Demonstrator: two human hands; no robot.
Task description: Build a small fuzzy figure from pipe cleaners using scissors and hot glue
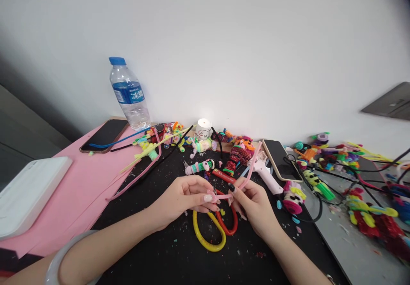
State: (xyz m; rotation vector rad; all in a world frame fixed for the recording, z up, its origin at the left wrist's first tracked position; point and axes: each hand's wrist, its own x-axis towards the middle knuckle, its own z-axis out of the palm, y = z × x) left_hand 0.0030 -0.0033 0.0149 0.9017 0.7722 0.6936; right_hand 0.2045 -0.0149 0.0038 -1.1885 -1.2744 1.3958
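A pink pipe cleaner (253, 165) runs between my two hands, with its free end sticking up to the right. My left hand (194, 194) pinches the coiled end of it between thumb and fingers. My right hand (251, 202), with a dark thumbnail, grips the strip a little farther along. Under and just in front of the hands lie scissors with one yellow handle (209, 248) and one red handle (235, 229). A striped pipe-cleaner figure (200, 167) lies behind my left hand.
A white glue gun (267, 178) and a phone (282, 159) lie right of the hands. Pipe-cleaner figures (293, 199) spread rightward. A water bottle (130, 95), dark phone (105, 135), pink sheets (81, 178) and white box (32, 195) are left. A paper cup (203, 129) stands by the wall.
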